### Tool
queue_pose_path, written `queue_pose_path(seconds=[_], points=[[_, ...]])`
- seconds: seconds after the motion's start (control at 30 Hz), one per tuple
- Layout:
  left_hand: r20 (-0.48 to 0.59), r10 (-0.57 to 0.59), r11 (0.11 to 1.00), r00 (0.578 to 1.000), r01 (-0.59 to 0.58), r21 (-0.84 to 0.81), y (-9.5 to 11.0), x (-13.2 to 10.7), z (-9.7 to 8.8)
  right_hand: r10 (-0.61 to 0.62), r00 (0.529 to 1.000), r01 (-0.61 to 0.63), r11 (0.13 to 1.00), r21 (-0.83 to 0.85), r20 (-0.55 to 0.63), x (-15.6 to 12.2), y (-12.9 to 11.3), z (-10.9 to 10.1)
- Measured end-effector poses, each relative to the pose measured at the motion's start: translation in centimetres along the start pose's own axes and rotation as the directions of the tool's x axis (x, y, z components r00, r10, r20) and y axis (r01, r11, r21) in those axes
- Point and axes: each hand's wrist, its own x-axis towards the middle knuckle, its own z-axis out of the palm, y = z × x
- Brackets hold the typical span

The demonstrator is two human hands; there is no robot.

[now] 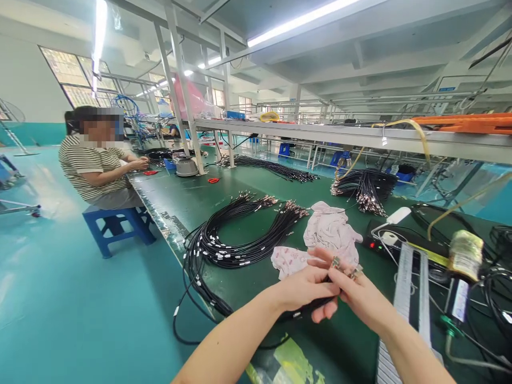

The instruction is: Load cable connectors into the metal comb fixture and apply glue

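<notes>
My left hand (304, 289) and my right hand (357, 295) meet above the green bench (256, 197), both pinched around the ends of a black cable (308, 306) with small metal connectors (344, 268) at its tips. The cable hangs down under my left hand. Just beyond my fingers lies a crumpled pink-and-white cloth (328, 234). A large bundle of black cables (236, 240) with metal ends lies to the left and droops over the bench edge.
A seated person in a striped shirt (96, 168) works on a blue stool (116, 226) at the far left. More cable bundles (362, 189) lie further back. A black power strip (394, 242), a metal rail (406, 298), a tape roll (464, 255) and red scissors (213, 180) are on the bench.
</notes>
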Motion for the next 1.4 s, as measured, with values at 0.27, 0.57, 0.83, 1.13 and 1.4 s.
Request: queue_pose_path(seconds=[0.27, 0.57, 0.83, 1.13, 1.4], points=[[-0.041, -0.089, 0.996, 0.995, 0.088, -0.024, -0.8, 1.5, 0.9, -0.02, 0.999, 0.012, 0.968, -0.249, -0.03, 1.3, -3.0, -1.8], [-0.183, 0.014, 0.988, 0.983, 0.014, 0.152, -1.0, 1.8, 2.0, 0.132, 0.99, -0.143, 0.94, -0.308, -0.057, 2.3, -1.6, -2.2], [-0.24, 0.011, 0.993, 0.971, 0.017, 0.114, -1.2, 2.2, 1.5, 0.087, 0.996, -0.086, 0.981, -0.172, 0.003, 2.1, -1.5, -2.7], [0.014, -0.041, 0.987, 0.999, 0.043, -0.157, -1.7, 2.5, 1.1, 0.181, 0.975, -0.112, 0.906, -0.409, 0.133, 2.5, -1.6, -1.9], [-0.234, -0.031, 0.955, 0.972, -0.04, -0.295, -1.4, 2.1, 1.5, 0.024, 0.992, -0.025, 1.0, 0.004, 0.12, 2.9, 1.2, -3.2]])
